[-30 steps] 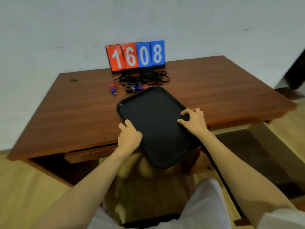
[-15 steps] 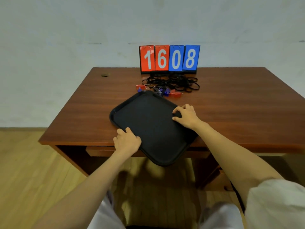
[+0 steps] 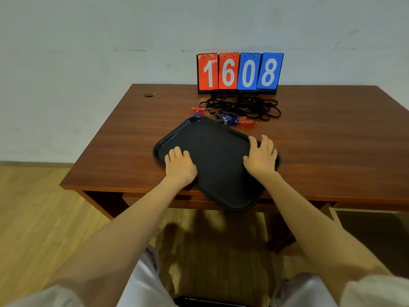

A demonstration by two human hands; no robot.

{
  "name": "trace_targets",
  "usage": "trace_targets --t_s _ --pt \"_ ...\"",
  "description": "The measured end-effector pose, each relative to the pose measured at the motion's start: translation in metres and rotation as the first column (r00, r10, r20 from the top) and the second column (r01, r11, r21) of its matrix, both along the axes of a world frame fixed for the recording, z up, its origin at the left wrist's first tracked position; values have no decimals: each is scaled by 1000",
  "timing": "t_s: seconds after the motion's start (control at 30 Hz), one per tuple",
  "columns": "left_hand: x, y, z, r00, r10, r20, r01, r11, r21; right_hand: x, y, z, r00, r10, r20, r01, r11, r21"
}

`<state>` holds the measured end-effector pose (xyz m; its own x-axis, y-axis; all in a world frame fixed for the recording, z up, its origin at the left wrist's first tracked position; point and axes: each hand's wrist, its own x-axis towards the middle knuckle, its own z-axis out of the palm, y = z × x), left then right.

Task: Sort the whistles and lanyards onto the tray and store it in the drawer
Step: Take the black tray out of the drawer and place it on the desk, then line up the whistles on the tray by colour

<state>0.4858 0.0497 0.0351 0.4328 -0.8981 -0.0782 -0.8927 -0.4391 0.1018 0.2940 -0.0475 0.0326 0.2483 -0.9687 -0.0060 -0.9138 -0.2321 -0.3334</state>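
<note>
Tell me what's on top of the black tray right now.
Only the left hand and right hand rest on the tray; the rest of its surface shows bare. The whistles and lanyards lie on the desk beyond it. What the palms cover can't be seen.

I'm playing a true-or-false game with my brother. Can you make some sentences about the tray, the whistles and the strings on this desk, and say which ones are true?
1. No whistle is on the black tray yet. True.
2. The lanyards are bright yellow. False: they are black, in a tangled heap.
3. The left hand and the right hand both rest on the tray. True.
4. The number cards read 2345. False: they read 1608, two red cards and two blue.
5. The whistles lie on the floor. False: they lie on the table, between the tray and the lanyards.
</note>
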Motion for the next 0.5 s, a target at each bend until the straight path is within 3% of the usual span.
trace_targets --t_s 0.23,0.4,0.5 --pt "19 -5 -22 993 8 -118 -8 1000 -4 -23 34 -16 969 -245 45 248 962 -118" --pt "5 5 -32 996 41 -83 -50 993 -106 -28 26 -17 903 -410 132 416 909 -18" --pt "-3 11 -32 992 91 -87 -100 989 -111 -30 24 -20 892 -423 157 423 905 37"
